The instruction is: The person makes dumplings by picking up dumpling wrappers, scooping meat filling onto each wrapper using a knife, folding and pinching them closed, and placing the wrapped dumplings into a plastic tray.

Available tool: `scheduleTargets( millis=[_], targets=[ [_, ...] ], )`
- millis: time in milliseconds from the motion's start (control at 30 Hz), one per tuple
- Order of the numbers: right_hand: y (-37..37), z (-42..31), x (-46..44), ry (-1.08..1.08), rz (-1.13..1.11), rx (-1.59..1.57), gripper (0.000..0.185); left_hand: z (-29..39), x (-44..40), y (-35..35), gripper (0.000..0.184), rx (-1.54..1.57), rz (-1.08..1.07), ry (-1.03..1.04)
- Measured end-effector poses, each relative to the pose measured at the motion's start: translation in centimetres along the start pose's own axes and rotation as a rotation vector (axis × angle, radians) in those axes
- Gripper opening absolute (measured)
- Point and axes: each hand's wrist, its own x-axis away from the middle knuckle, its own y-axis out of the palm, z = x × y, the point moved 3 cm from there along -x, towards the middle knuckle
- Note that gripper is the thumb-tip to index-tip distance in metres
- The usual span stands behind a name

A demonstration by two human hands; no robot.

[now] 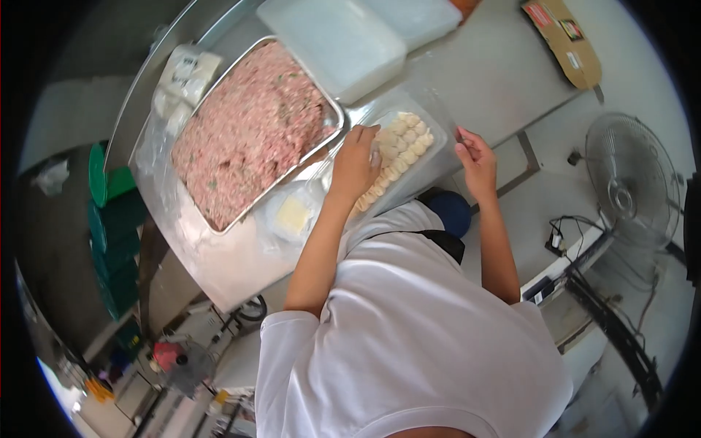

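Note:
My left hand point(356, 164) reaches over the near side of a clear plastic container point(440, 150), its fingers curled downward. Whatever those fingers hold, if anything, is hidden. Rows of small pale dumplings point(398, 146) fill much of the container beside it. Off the container's right side, my right hand point(478, 162) is closed, thumb and fingers round a small dark, thin thing I cannot make out. Left of my left hand stands a metal tray point(341, 117) heaped with pink minced meat point(252, 131). Square pale wrappers point(293, 214) lie on plastic by my left forearm.
Stacked translucent tubs point(343, 44) stand at the back of the metal table point(475, 73). White packages point(188, 73) lie beyond the meat tray. A cardboard piece point(566, 44) is at the far right. A standing fan point(631, 190) is on my right, green bins point(113, 233) at left.

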Motion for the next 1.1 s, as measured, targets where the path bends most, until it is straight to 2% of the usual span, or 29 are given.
scheduleTargets(
  millis=[33,100,167,267,400,500,567,700,767,800,867,900,967,1100],
  targets=[
    [0.3,-0.3,0.0,-0.01,0.005,0.003,0.032,0.0,1.2,-1.9,0.039,0.095,-0.017,-0.075],
    [1.3,-1.0,0.0,-0.022,0.003,-0.019,0.031,-1.6,5.2,-4.9,0.031,0.101,0.178,-0.11],
    [2.5,-1.4,0.0,-0.038,-0.039,-0.036,0.031,-5.8,10.2,-6.9,0.024,0.004,0.232,-0.256],
    [4.5,-1.6,-0.3,-0.067,-0.14,-0.015,0.031,-13.0,18.3,-6.7,0.017,-0.21,0.047,-0.642],
    [7.3,-2.6,-0.5,-0.061,-0.284,0.031,0.031,-12.7,18.7,-5.4,0.017,-0.294,0.116,-0.592],
    [8.9,-3.8,-0.1,-0.075,-0.339,0.03,0.032,-14.2,19.3,-4.7,0.015,-0.189,0.14,-0.61],
    [9.8,-3.9,0.2,-0.084,-0.369,0.023,0.032,-15.2,19.6,-5.0,0.01,0.008,0.205,-0.578],
    [11.5,-3.8,1.2,-0.053,-0.432,-0.001,0.032,-16.6,20.1,-5.4,0.01,0.116,0.245,-0.579],
    [12.6,-3.8,1.8,-0.041,-0.445,0.008,0.032,-17.8,20.0,-4.9,0.008,0.302,0.168,-0.765],
    [13.0,-3.9,2.1,-0.025,-0.456,0.017,0.031,-17.4,19.6,-5.3,0.008,0.304,0.167,-0.765],
    [13.7,-4.2,2.7,-0.016,-0.469,0.024,0.031,-16.2,18.7,-5.9,0.012,0.389,0.083,-0.92],
    [14.0,-4.3,3.0,-0.008,-0.483,0.028,0.031,-15.7,18.6,-5.7,0.012,0.39,0.081,-0.919],
    [14.2,-4.4,3.4,-0.003,-0.499,0.043,0.03,-14.2,17.8,-5.9,0.014,-0.184,0.069,-0.624],
    [14.3,-4.5,3.7,-0.032,-0.516,0.068,0.03,-15.0,18.0,-5.2,0.014,-0.141,0.119,-0.617]
  ],
)
